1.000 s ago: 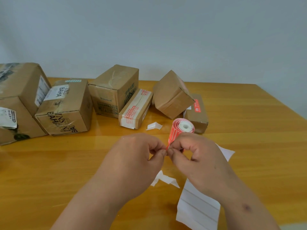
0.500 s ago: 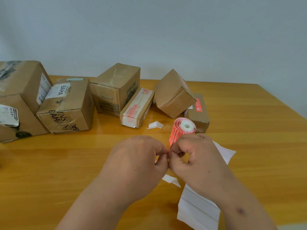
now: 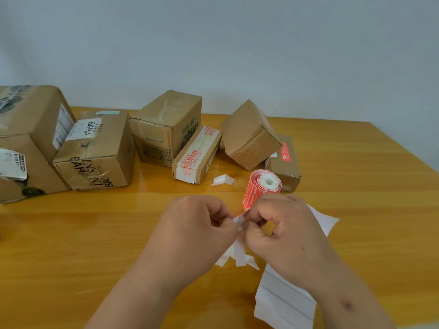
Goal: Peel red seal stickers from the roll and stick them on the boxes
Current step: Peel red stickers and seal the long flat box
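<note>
The red sticker roll [image 3: 261, 186], with a white core, stands up out of my right hand [image 3: 280, 231], which grips its lower end. My left hand [image 3: 199, 229] pinches a white backing strip [image 3: 239, 245] at the roll's loose end, fingertips touching those of the right hand. The strip hangs down between both hands. Several cardboard boxes line the back: a big one [image 3: 26, 138], a BAHA box [image 3: 95, 153], a tall one [image 3: 166, 124], a flat one with red seals [image 3: 197, 155], a tilted one [image 3: 247, 136], a small one with a red sticker [image 3: 285, 160].
A long empty white backing sheet [image 3: 285, 302] trails under my right forearm across the wooden table [image 3: 71, 233]. A small white paper scrap [image 3: 222, 180] lies in front of the flat box. More white scraps [image 3: 225, 257] lie under my hands.
My hands have pulled slightly apart and a white backing strip now shows between them, hanging down. The roll has stayed upright in my right hand.
</note>
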`<state>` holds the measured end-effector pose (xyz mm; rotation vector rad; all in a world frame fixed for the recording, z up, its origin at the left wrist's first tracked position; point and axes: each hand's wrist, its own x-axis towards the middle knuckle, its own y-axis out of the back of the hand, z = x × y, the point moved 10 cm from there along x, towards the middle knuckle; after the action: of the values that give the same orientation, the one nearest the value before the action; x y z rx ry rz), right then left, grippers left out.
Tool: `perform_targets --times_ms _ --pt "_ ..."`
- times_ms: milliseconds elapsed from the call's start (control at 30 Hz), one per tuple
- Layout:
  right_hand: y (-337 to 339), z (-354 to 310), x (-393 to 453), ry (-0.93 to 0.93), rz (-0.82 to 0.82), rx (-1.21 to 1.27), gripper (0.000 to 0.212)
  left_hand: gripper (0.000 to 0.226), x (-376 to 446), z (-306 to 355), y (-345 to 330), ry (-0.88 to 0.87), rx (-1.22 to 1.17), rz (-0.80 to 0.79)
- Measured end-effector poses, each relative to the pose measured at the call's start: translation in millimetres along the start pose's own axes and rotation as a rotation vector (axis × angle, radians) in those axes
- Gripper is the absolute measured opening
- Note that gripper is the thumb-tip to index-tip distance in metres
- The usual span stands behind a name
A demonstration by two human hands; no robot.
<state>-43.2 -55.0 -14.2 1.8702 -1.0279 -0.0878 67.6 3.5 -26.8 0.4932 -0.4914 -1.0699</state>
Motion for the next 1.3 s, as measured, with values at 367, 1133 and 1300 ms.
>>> perform_targets --times_ms 367,1133,1300 --pt "-5.0 2.0 -2.0 0.020 -0.044 -0.113 0.014 0.017 2.7 -13.4 -4.2 0.088 0.047 -0.029" --pt "11.2 31.0 -1.8 -0.072 -0.080 -0.060 0.018 0.019 10.1 -45.9 16.2 0.272 -0.095 0.050" --pt "10.4 46.7 -5.1 -0.164 -0.114 -0.214 0.021 0.022 8.4 -50.0 27.1 0.318 -0.187 0.164"
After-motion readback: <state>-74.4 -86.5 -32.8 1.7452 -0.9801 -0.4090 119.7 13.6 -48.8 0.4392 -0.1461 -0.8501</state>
